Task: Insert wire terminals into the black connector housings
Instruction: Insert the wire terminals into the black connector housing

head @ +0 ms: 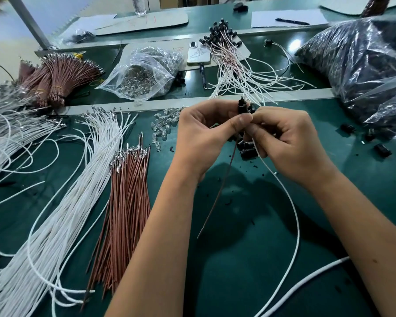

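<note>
My left hand (204, 131) pinches a small black connector housing (241, 106) upright above the green mat. My right hand (286, 138) meets it from the right, fingers closed on a white wire (293, 202) that curves down toward me. A brown wire (222, 184) hangs straight down from the housing between my hands. Whether either terminal sits fully inside the housing is hidden by my fingers. Loose black housings (246, 149) lie on the mat under my hands.
White wires (73, 179) and brown wires (126, 202) lie fanned out at left. Small clear bulbs (162, 124) are scattered ahead, with a bag of them (144, 74) behind. Finished assemblies (233, 62), a phone (198, 53) and a large bag of black housings (361, 65) sit farther back.
</note>
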